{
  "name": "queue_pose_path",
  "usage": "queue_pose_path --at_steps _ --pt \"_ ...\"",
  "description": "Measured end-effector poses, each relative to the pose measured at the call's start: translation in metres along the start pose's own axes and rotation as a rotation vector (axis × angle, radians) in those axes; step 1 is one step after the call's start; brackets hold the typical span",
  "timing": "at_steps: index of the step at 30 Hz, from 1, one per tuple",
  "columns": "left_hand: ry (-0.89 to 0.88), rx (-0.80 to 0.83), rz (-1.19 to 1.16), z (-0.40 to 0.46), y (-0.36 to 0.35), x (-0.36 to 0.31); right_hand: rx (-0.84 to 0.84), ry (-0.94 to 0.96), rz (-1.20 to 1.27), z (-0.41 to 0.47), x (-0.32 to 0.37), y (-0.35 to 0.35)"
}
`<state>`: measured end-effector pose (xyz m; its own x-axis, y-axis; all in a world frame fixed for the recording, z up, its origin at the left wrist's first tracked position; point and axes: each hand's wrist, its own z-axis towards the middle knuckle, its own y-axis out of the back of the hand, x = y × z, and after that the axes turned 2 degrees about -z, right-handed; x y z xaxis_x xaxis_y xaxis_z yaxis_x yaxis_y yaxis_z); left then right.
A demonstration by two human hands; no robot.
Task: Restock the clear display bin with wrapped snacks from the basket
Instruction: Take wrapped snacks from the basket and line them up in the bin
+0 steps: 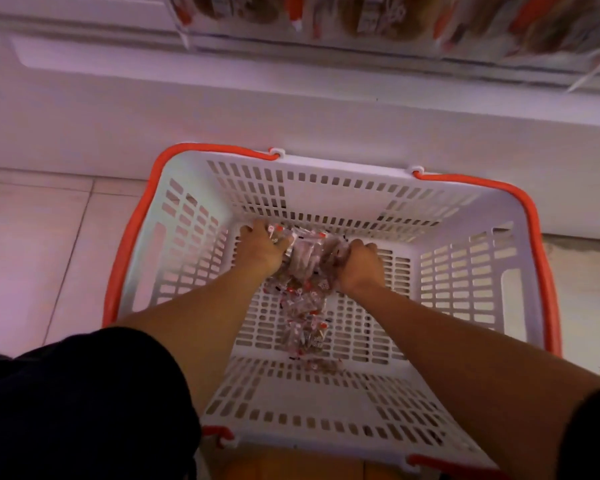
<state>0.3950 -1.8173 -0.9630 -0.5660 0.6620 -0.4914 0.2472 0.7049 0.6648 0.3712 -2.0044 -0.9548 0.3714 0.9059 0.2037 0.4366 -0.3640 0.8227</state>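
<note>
Lying in a loose heap along the middle of the basket's slotted floor, the wrapped snacks (303, 306) are small clear packets with brown contents and red-and-white marks. Both hands are down among the far end of that heap: the left hand (262, 249) has its fingers curled over a cluster of packets, and the right hand (355, 266) is closed round another bunch, so each appears to be grasping snacks.

The risk, as I judge it, is spillage. The packets are slippery and many, so an overfull double handful could shed pieces on the lift, some onto the tiled floor (32, 244). Squeezing hard to prevent that might crush the contents. The basket (326, 188), white with orange handles, has wide slots, though the packets look too large to fall through.

Packaged goods hang on the shelf (361, 22) above, blurred. No clear display bin can be picked out with certainty.

Printing on the wrappers is too small and smeared to read; no brand is legible anywhere.
</note>
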Motion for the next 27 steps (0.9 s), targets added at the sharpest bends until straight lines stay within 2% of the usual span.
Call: queue_pose_path --at_steps 5,10,12,14,15,17,19,21,24,27 --pt "-0.062 -0.024 -0.301 -0.012 0.003 0.002 0.030 0.028 0.233 0.010 -0.006 0.007" --pt "-0.105 0.009 -0.425 -0.035 0.019 0.003 -0.030 0.011 0.341 -0.008 -0.020 0.020" --pt "-0.083 0.106 -0.472 -0.046 0.035 -0.005 0.066 -0.010 0.485 -0.018 -0.016 0.040" --pt "-0.059 0.309 -0.544 -0.062 0.058 -0.018 0.224 0.004 0.600 -0.035 -0.006 0.071" --pt "-0.062 0.427 -0.573 -0.072 0.070 -0.026 0.265 0.047 0.561 -0.047 0.002 0.092" --pt "-0.130 0.579 -0.496 -0.094 0.098 -0.045 0.388 0.108 0.562 -0.071 0.019 0.140" --pt "-0.253 0.612 -0.286 -0.117 0.129 -0.069 0.613 0.119 0.659 -0.095 0.034 0.190" --pt "-0.354 0.633 -0.071 -0.144 0.166 -0.099 0.727 0.220 0.665 -0.125 0.043 0.237" --pt "-0.427 0.681 0.149 -0.190 0.218 -0.142 0.684 0.471 0.638 -0.174 0.045 0.289" --pt "-0.529 0.705 0.169 -0.235 0.257 -0.168 0.484 0.685 0.621 -0.219 0.043 0.326"
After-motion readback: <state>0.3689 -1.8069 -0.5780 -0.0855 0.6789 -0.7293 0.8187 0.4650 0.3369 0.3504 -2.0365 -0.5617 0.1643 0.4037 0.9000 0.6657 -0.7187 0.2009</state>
